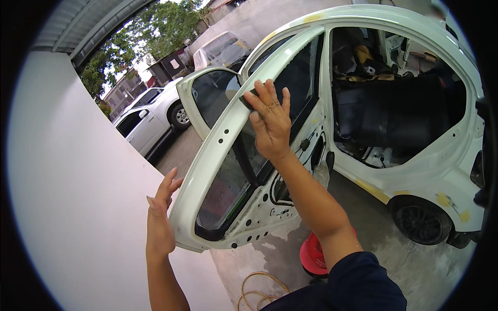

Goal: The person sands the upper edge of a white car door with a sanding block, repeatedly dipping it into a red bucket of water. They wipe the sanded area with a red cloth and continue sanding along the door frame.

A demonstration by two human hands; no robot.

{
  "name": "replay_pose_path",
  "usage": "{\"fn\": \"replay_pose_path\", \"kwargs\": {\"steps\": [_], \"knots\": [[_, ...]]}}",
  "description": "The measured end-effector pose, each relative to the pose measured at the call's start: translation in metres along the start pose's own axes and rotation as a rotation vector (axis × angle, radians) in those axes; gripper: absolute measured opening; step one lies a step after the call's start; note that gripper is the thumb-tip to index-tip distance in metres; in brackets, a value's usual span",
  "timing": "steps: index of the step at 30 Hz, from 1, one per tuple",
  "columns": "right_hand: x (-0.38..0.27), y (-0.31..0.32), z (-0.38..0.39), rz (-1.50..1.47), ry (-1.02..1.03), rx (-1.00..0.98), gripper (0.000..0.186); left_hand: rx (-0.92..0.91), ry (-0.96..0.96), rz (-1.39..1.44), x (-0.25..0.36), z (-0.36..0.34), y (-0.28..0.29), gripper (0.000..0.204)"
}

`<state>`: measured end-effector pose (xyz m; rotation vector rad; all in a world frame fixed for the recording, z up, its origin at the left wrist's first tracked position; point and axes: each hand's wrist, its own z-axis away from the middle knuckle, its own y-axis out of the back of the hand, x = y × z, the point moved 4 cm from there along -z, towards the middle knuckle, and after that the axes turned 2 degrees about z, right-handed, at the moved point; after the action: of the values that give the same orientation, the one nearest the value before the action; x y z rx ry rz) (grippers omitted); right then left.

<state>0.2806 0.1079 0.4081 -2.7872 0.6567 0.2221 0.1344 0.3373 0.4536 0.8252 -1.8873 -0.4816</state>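
Note:
A white car door (226, 140), stripped of its inner trim, stands swung open in front of me. My right hand (271, 122) reaches over its upper window frame. Its fingers lie over a small dark sanding pad (250, 98), pressing it to the frame's outer face; most of the pad is hidden under the fingers. At the door's lower left edge is my left hand (162, 217), fingers apart and nothing in it. Whether it touches the door edge I cannot tell.
The white car body (358, 179) with yellow filler patches stands at right, its black rear seat (394, 111) showing. A white wall (88, 181) runs along the left. Below lie a red round container (314, 254) and a yellow hose (264, 274). Another open door (194, 98) stands beyond.

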Motion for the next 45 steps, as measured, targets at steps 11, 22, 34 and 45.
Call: {"fn": "replay_pose_path", "kwargs": {"steps": [11,22,34,45], "knots": [[-0.001,0.001,-0.019,-0.084,-0.103,0.145,0.035,0.042,-0.039,0.039,0.0,0.0,0.001,0.099],[-0.111,-0.045,0.09,-0.237,0.196,-0.094,0.033,0.0,-0.007,0.175,-0.009,0.006,0.008,0.099],[-0.026,-0.038,0.074,-0.071,-0.13,0.07,0.046,-0.051,-0.238,-0.157,0.054,-0.029,-0.011,0.076],[-0.067,-0.026,0.061,-0.132,-0.299,-0.022,0.048,-0.336,-0.335,0.042,0.088,-0.085,-0.037,0.064]]}}
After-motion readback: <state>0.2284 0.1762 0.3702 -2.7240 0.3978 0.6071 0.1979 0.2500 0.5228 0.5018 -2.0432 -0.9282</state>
